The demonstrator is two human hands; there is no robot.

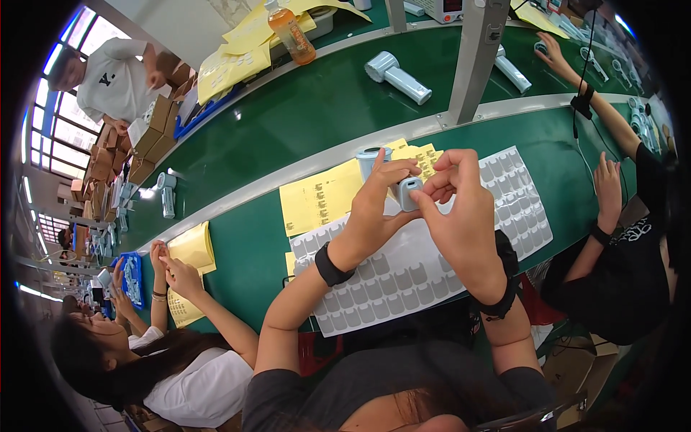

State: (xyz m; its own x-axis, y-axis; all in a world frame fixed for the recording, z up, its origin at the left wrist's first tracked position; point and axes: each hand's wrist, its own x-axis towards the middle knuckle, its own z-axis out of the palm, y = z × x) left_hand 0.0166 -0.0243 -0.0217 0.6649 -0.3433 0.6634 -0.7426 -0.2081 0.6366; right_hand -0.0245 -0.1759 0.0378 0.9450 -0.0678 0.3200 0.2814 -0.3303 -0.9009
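Note:
A light-blue handheld fan (412,193) is held in front of me, the end of its handle with a small dark slot turned toward me. My left hand (373,209) is closed around its left side, thumb beneath. On the other side my right hand (458,209) pinches the handle end, its thumb pressed against the edge. Whether a small sticker is between those fingers cannot be made out. Beneath both hands lies a white sheet of grey stickers (392,306). Behind them are yellow sticker sheets (311,189), partly covered.
Beyond my green table (248,248) runs a green conveyor (302,108) carrying light-blue fans (398,78). A metal post (475,65) rises there. An orange drink bottle (291,34) stands beyond. Co-workers sit close on both sides; a blue tray (132,281) is at left.

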